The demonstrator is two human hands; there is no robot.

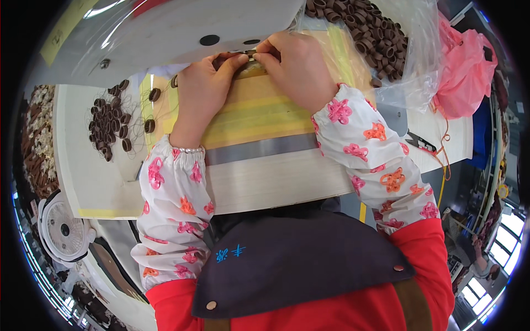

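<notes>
My left hand [205, 83] and my right hand [298, 69] meet at the front of a pale sewing machine [165, 41], below its overhanging body. Thumb and fingers of each are pinched together on a small brown loop [250, 53], most of it hidden by the fingertips. Beneath my hands lies a work surface covered with yellow and tan tape [259, 116]. Stitched-looking brown loops [110, 122], trailing fine threads, are heaped left of my left wrist. Beyond my right hand, many more brown loops [381, 41] fill a clear plastic bag [422, 60].
Black-handled thread snips [421, 142] lie on the table's right side, near an orange cord [445, 143]. A pink plastic bag [466, 69] hangs at the right edge. A white fan [65, 229] stands below the table's left corner. The table's front edge runs close to my apron [298, 259].
</notes>
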